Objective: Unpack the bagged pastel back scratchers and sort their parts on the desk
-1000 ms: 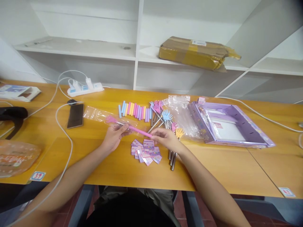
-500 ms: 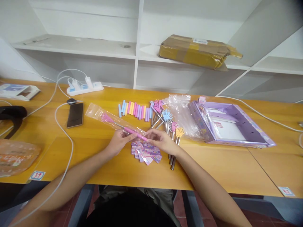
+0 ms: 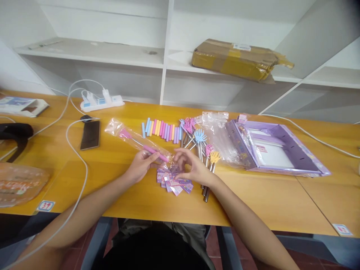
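In my left hand (image 3: pixel 142 165) is a pink back scratcher (image 3: pixel 152 150) inside a clear plastic bag (image 3: pixel 114 126). Its claw end points up and to the left. My right hand (image 3: pixel 191 165) is by the handle end of the bag, fingers curled but thumb and forefinger apart, with nothing seen between them. Below that hand lies a pile of small purple and pink cards (image 3: pixel 171 183), partly covered by it. Just beyond it is a group of back scratchers with metal shafts and blue, pink and yellow claws (image 3: pixel 200 136). Several coloured handle sleeves (image 3: pixel 161 129) lie in a row.
Clear bags (image 3: pixel 216 138) are stacked beside an open purple box (image 3: pixel 281 170) on the right. A phone (image 3: pixel 90 135), a white power strip (image 3: pixel 102 103) and loose cables are on the left. A taped carton (image 3: pixel 233 60) rests on the shelf above the table.
My right hand has let go of the bag's handle end and its fingers have spread. The left hand still holds the bagged back scratcher, shifted slightly.
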Action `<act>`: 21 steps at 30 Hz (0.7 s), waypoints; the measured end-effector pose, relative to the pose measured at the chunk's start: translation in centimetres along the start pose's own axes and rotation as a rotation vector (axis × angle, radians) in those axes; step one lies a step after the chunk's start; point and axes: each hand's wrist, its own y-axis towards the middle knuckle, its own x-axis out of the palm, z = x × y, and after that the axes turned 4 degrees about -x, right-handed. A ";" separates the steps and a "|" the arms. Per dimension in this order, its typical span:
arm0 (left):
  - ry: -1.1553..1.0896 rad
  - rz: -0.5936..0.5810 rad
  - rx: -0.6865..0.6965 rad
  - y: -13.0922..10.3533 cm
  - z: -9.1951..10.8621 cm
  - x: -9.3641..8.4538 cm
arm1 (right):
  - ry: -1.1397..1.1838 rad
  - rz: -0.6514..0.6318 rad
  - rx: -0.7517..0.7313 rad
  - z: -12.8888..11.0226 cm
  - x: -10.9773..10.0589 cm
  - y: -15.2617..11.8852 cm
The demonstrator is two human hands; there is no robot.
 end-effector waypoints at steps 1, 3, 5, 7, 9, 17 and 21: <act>-0.013 0.013 -0.004 0.1 0.1 0.0 | -0.044 0.020 -0.054 0.0 -0.1 0.0; -0.012 0.023 -0.016 0.1 0.3 0.0 | -0.153 0.067 -0.146 0.1 -0.2 0.0; 0.003 0.023 -0.015 0.2 0.2 -0.1 | -0.242 0.084 -0.206 -0.1 -0.2 0.0; 0.026 0.010 -0.013 0.2 -0.1 -0.1 | -0.281 0.085 -0.238 -0.4 -0.2 0.1; 0.071 -0.015 -0.015 0.2 -0.4 -0.2 | -0.290 0.091 -0.258 -0.8 -0.2 0.1; 0.277 -0.170 -0.086 -0.5 -0.9 0.3 | -0.282 0.036 -0.269 -1.0 0.3 0.2; 0.333 -0.186 -0.065 -0.6 -1.3 0.3 | -0.296 0.039 -0.247 -0.7 0.7 0.1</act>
